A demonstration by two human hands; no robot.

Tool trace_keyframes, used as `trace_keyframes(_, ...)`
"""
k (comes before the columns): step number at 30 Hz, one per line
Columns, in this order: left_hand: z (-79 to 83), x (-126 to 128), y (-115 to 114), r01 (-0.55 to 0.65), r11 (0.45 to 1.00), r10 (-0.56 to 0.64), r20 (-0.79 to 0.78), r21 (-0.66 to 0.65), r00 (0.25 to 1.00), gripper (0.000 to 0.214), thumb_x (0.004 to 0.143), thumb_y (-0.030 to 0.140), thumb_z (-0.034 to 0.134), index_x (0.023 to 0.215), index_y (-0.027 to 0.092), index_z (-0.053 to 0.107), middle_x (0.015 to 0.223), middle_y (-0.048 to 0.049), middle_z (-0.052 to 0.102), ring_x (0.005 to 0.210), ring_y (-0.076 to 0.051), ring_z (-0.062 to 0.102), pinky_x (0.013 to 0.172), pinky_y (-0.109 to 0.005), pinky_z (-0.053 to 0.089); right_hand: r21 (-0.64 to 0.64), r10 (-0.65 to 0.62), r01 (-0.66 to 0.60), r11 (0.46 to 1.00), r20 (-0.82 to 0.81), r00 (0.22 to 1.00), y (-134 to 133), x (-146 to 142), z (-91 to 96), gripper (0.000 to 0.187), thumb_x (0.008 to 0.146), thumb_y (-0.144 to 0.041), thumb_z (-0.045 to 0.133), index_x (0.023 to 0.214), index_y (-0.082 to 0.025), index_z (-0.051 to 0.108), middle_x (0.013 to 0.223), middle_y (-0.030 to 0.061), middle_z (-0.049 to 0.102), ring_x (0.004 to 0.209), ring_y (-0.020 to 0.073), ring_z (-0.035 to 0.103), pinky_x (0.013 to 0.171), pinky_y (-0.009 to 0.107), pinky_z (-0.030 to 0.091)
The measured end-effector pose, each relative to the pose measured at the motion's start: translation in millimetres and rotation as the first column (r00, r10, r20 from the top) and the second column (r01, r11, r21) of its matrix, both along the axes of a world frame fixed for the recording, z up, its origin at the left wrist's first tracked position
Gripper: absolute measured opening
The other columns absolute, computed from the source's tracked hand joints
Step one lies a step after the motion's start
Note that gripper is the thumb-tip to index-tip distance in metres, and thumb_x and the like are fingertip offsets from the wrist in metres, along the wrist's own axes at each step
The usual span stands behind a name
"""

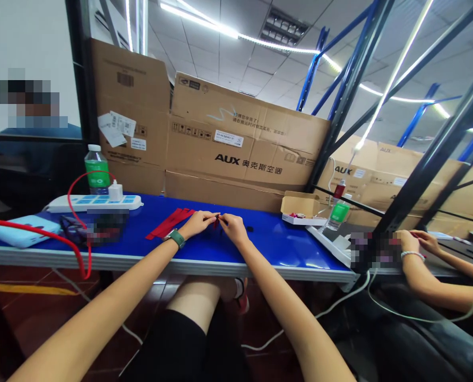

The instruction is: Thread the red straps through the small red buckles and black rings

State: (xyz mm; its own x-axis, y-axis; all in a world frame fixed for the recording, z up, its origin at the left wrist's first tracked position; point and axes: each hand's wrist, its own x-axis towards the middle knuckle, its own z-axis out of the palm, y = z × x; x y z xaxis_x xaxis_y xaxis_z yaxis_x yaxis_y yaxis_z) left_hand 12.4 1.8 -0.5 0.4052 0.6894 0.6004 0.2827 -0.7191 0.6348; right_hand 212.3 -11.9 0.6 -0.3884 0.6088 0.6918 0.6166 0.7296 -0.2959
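Above the blue tabletop (268, 246), my left hand (197, 224) and my right hand (233, 229) meet fingertip to fingertip. Both are closed in a pinch on a small dark red piece (216, 219); it is too small and covered to tell its kind. A watch with a green strap (176, 238) is on my left wrist. Flat red strips (169, 223), like ribbon or cloth, lie just left of my left hand. A small black object (250, 229) rests to the right of my right hand.
At left are a power strip (69, 202) with a white plug, a green-labelled bottle (96, 170), a light blue case (24, 231) and a red cable (41, 228). An open small box (300, 207) stands at right. Cardboard panels (244, 138) form the back. A co-worker's hands (415, 244) work at right.
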Motion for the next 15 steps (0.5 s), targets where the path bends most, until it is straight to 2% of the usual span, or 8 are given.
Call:
trace_keyframes(3,0.9,-0.5,-0.1,-0.023,1.000,0.024,0.022,-0.010,0.999,0.042,0.088,0.050,0.060,0.105,0.017,0.078,0.119,-0.0106,0.073,0.115,-0.030,0.067,0.106,-0.044,0.047,-0.015,-0.029,0.029,0.999,-0.023,0.999,-1.5,-0.1,2.2,0.018,0.097,-0.029,0.055,0.083,-0.023,0.064,0.093,0.0085,0.074,0.084,0.0219,0.069,0.081,0.028,0.046)
trace_keyframes(6,1.2,-0.1,1.8,0.005,0.995,0.009,0.145,-0.096,0.989,0.049,0.091,0.053,0.056,0.114,0.014,0.074,0.115,-0.0123,0.075,0.105,-0.027,0.070,0.097,-0.042,0.054,-0.020,-0.068,0.067,0.998,-0.104,0.992,-3.0,0.5,4.3,0.015,0.097,-0.034,0.056,0.090,-0.024,0.065,0.093,0.0069,0.074,0.082,0.0214,0.069,0.078,0.028,0.047)
trace_keyframes(8,1.0,-0.3,2.6,0.024,0.994,-0.003,0.188,-0.110,0.982,0.049,0.091,0.053,0.055,0.111,0.013,0.074,0.108,-0.0122,0.076,0.096,-0.026,0.072,0.090,-0.039,0.057,-0.029,-0.070,0.066,0.997,-0.154,0.986,-2.6,1.4,4.1,0.015,0.096,-0.036,0.057,0.091,-0.024,0.064,0.088,0.0055,0.074,0.077,0.0206,0.069,0.075,0.027,0.048)
trace_keyframes(10,1.1,-1.3,1.8,-0.009,0.998,0.022,0.185,-0.069,0.983,0.043,0.087,0.051,0.063,0.103,0.014,0.076,0.102,-0.0111,0.077,0.093,-0.025,0.072,0.087,-0.037,0.057,-0.034,-0.043,0.037,0.999,-0.185,0.982,-0.9,2.4,2.5,0.016,0.094,-0.038,0.059,0.088,-0.023,0.064,0.082,0.0045,0.073,0.074,0.0200,0.068,0.072,0.027,0.049)
trace_keyframes(12,1.9,-2.7,-0.8,-0.039,0.999,0.044,0.180,-0.033,0.983,0.036,0.082,0.048,0.070,0.096,0.015,0.077,0.097,-0.0100,0.078,0.092,-0.025,0.072,0.087,-0.036,0.056,-0.038,0.004,-0.011,0.999,-0.205,0.979,1.5,3.0,0.0,0.017,0.092,-0.037,0.060,0.084,-0.022,0.063,0.079,0.0037,0.072,0.071,0.0191,0.068,0.071,0.027,0.049)
trace_keyframes(15,4.5,-4.1,-5.7,-0.025,0.999,0.031,0.176,-0.038,0.984,0.028,0.078,0.041,0.073,0.089,0.015,0.077,0.090,-0.0085,0.078,0.087,-0.025,0.072,0.085,-0.036,0.056,-0.070,0.094,-0.113,0.991,-0.237,0.967,4.9,2.6,-3.5,0.018,0.090,-0.037,0.060,0.082,-0.022,0.064,0.078,0.0029,0.072,0.070,0.0185,0.068,0.070,0.027,0.051)
